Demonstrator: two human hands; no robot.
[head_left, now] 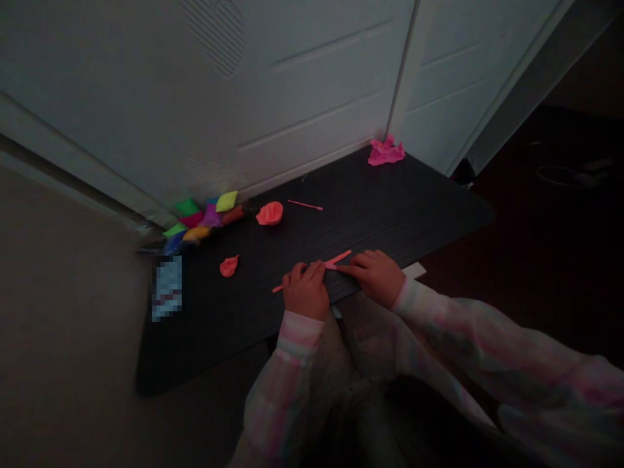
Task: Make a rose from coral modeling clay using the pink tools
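A thin orange strip [341,257] of what looks like modelling clay lies slantwise near the front edge of the dark table. My left hand [306,292] covers its middle, fingers bent and pressing it to the tabletop. My right hand [377,278] is closed round the end of a small pink tool [331,266], whose flat end lies at the strip beside my left fingertips. The tool's exact shape is partly hidden by my fingers. Beyond my hands sit a crumpled orange cup-shaped piece [270,214] and a smaller orange piece [229,266].
A slim pink stick-like tool [305,205] lies farther back. Several coloured packets [199,218] are heaped at the back left, above a blurred-out card [167,288]. A ruffled bright pink piece [386,151] is at the far right corner. White panelled doors [312,97] stand behind the table [219,325].
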